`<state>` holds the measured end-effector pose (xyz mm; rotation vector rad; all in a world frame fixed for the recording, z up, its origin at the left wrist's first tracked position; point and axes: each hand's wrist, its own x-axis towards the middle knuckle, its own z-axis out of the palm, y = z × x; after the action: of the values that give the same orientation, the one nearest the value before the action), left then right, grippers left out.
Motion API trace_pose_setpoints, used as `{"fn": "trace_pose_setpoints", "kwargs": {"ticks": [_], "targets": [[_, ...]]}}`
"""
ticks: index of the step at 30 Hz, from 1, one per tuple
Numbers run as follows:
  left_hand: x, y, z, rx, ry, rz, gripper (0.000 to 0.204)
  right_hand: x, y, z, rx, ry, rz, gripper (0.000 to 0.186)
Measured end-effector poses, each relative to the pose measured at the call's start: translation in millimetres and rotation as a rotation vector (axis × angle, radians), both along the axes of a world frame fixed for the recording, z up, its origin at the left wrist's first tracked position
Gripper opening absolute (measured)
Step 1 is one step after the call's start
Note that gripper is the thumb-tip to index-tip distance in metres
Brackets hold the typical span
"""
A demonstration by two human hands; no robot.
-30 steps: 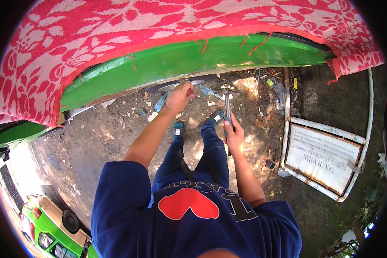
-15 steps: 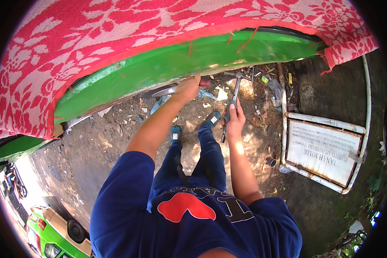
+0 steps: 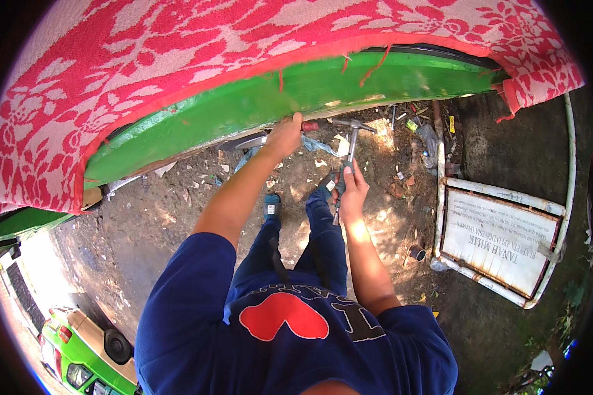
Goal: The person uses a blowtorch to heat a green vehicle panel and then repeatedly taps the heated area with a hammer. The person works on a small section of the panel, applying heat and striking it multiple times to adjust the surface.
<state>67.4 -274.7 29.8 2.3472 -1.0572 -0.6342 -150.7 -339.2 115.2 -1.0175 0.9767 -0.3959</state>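
Observation:
A green vehicle panel (image 3: 244, 108) curves across in front of me, its top draped with a red and pale floral cloth (image 3: 197, 46). At its lower edge my left hand (image 3: 284, 139) is closed around a red-handled tool (image 3: 310, 126); the rest of that tool is hidden by the hand. A shiny curved metal piece (image 3: 249, 142) shows to the left of this hand, and I cannot make out whether it belongs to the tool. My right hand (image 3: 354, 191) grips a hammer (image 3: 353, 139) by its dark grip, with the metal head up beside the panel's edge, right of the red handle.
A rusty white-framed signboard (image 3: 497, 240) lies at the right. Litter and a blue plastic scrap (image 3: 317, 145) are strewn on the dirt ground (image 3: 158, 217). A short pipe end (image 3: 416, 252) sits near the sign. Another green vehicle (image 3: 89, 349) stands lower left.
The hammer has swung a little left, its head now closer to the red handle. My left hand has stayed nearly in place at the panel's edge.

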Motion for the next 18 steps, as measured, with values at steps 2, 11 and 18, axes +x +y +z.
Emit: {"fn": "trace_pose_setpoints", "kwargs": {"ticks": [2,11,18], "targets": [[-4,0,1,-0.023,0.021,0.02,0.019,-4,1,3,0.02,-0.159,-0.169,0.043],[-10,20,-3,-0.187,0.023,0.086,0.022,-10,11,-2,0.018,-0.006,0.058,0.046],[-12,42,-12,-0.283,0.031,0.14,0.024,-6,15,13,-0.01,-0.033,0.046,0.044]]}}
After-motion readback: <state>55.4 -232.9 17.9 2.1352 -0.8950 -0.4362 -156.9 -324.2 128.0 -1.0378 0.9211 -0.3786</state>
